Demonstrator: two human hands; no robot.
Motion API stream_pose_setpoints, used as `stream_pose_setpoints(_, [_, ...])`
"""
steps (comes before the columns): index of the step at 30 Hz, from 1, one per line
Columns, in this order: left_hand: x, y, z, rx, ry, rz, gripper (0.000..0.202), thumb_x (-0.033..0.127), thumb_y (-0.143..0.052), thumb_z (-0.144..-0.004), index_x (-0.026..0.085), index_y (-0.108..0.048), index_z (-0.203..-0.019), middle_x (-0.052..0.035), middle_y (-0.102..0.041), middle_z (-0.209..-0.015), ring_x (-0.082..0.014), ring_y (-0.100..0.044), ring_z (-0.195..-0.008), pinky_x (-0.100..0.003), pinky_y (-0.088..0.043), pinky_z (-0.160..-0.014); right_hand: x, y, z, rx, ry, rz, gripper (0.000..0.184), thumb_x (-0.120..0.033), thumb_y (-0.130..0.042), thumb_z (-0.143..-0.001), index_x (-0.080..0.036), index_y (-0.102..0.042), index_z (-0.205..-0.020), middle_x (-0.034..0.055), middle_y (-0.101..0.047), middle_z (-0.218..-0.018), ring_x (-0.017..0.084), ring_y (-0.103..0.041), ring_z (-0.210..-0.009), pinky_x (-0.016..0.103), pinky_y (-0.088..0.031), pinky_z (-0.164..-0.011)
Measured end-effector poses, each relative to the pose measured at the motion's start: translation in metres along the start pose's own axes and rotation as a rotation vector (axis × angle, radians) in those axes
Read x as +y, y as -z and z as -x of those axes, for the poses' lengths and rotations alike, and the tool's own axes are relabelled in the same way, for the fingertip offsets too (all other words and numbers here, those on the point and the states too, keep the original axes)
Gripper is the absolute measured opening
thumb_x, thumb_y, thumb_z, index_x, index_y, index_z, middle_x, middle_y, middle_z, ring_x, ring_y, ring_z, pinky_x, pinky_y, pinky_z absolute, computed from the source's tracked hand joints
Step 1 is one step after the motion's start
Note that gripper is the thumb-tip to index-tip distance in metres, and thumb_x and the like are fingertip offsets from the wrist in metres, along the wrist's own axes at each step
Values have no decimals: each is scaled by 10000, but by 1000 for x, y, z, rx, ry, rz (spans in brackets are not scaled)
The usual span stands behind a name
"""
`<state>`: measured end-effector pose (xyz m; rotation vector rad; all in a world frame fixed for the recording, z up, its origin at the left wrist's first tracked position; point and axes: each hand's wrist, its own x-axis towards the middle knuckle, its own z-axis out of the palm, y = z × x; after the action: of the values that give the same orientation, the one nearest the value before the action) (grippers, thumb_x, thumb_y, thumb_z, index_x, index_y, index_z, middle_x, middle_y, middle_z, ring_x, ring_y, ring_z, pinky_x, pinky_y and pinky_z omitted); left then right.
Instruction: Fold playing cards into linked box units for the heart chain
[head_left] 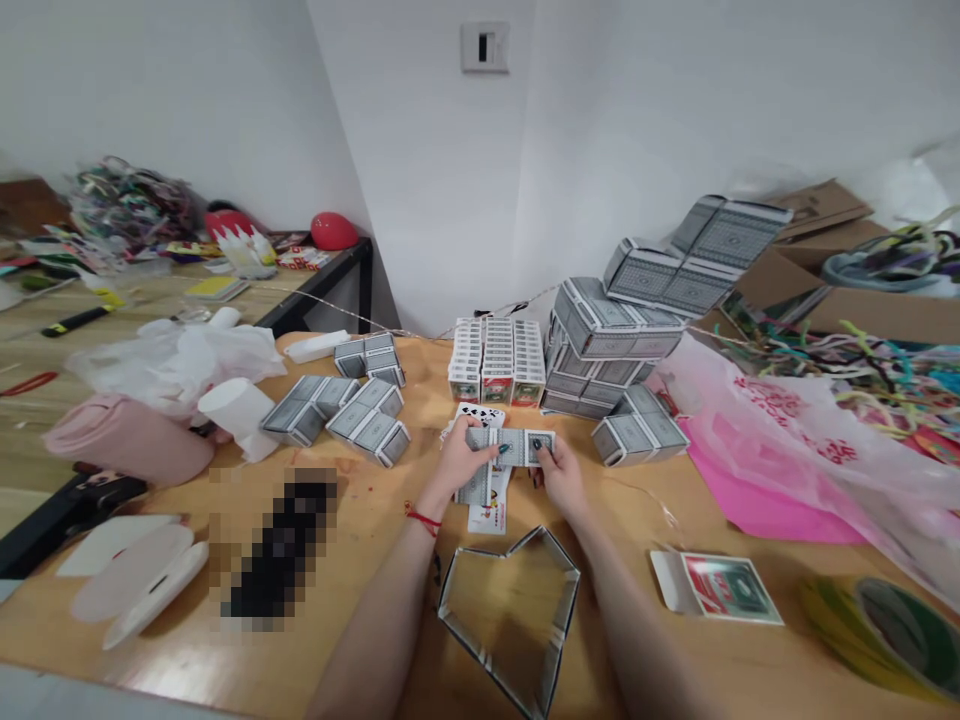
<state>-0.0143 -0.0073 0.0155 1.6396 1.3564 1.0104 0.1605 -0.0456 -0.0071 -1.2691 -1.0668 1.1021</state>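
Playing cards (514,447) with grey patterned backs lie in a row between my two hands. My left hand (459,458) is closed on the left end of them, thumb on top. My right hand (559,478) pinches the right end. Beneath them, loose face-up cards (489,518) lie on the wooden table. Between my forearms stands a heart-shaped frame (562,625) that seems made of cards. Just beyond my hands, several card boxes (496,362) are packed in three rows.
Box-like card pieces (615,325) are stacked high at the back right; more card pieces (369,420) sit at the left. An opened card box (729,587) and a tape roll (840,615) lie at the right. A pink roll (127,440) and pixelated dark patch are on the left.
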Motion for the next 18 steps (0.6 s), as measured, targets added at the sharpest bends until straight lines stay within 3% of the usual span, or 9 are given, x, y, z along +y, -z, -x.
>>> stream_pose_setpoints(10, [-5, 1, -4, -38, 0, 65, 293, 273, -627, -651, 193, -467, -882, 33, -476, -759, -115, -437, -702, -228, -344, -675, 8, -2, -2, 31, 0, 61, 262, -494, -500, -755, -236, -458, -744, -59, -443, -489, 104, -395, -393, 223, -321, -366])
stream_pose_setpoints(14, [-6, -1, -4, -22, -44, 17, 279, 243, -614, -656, 189, -469, -889, 25, -487, -786, -116, -442, -714, -231, -354, -673, 11, 0, -4, 62, 42, 96, 278, -484, -513, -740, -227, -522, -844, -9, -570, -698, 139, -516, -599, 243, -435, -505])
stream_pose_setpoints(18, [-6, -1, -4, -16, -72, -6, 264, 223, -596, -669, 190, -479, -904, 16, -510, -820, -121, -462, -740, -238, -367, -691, 12, 2, -5, 25, 52, 96, 303, -484, -502, -749, -231, -534, -912, 22, -596, -857, 175, -548, -755, 283, -477, -619])
